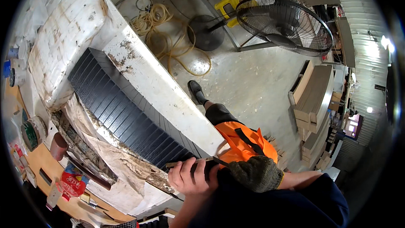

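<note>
A long row of dark, glossy narrow strips [126,114] stands packed side by side along the white worktable [156,97]. At its near end my bare left hand [194,177] is closed round a thin dark strip [172,164], fingers curled over its edge. My right hand [257,174] wears a grey-green knitted glove and is closed beside the left one. A slim dark piece [220,161] reaches from the glove toward the left hand; its kind cannot be made out. An orange apron [249,141] hangs on my front, just beyond the glove.
A white wrapped block [67,38] rests at the row's far end. A hammer-like tool [59,145], a red packet [72,183] and a green-labelled tub [33,133] lie left. A standing fan [284,25], coiled yellow hose [154,17] and stacked boards [314,97] occupy the floor.
</note>
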The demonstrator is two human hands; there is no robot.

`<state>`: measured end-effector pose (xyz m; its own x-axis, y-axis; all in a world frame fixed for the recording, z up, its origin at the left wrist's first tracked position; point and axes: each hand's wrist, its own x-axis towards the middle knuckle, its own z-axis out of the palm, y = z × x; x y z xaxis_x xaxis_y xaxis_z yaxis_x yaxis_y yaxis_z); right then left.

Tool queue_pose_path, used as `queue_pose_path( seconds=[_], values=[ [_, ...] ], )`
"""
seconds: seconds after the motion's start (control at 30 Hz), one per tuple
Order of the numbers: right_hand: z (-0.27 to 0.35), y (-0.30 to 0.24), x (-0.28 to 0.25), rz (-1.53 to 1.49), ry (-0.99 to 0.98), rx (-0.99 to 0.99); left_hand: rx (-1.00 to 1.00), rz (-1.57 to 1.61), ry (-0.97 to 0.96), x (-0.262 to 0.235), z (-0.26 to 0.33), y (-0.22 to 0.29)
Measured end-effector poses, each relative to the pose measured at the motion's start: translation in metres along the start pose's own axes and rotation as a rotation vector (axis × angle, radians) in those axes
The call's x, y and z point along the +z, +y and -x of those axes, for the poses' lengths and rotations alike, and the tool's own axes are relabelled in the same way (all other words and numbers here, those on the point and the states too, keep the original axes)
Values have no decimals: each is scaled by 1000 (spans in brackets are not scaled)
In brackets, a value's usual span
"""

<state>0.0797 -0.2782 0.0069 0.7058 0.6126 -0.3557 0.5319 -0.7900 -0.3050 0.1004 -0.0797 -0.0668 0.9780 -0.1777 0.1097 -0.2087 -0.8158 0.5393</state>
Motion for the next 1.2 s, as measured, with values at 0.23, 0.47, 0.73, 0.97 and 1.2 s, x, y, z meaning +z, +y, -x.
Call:
queue_pose_path(
  seconds=[0.23,0.47,0.73,0.97,1.2],
  values=[
    [-9,9,0,-21,107,-49,23,-26,-32,-2,-2,1],
    [-14,11,-8,-11,71,-36,19,-33,-33,1,-2,1],
    [-11,11,-7,17,75,-86,10,-22,-16,0,1,0],
    [-19,10,-14,17,77,-38,26,-34,-33,0,-1,1],
    [-29,15,-5,-54,8,-4,43,-60,-8,2,1,-2]
  ],
)
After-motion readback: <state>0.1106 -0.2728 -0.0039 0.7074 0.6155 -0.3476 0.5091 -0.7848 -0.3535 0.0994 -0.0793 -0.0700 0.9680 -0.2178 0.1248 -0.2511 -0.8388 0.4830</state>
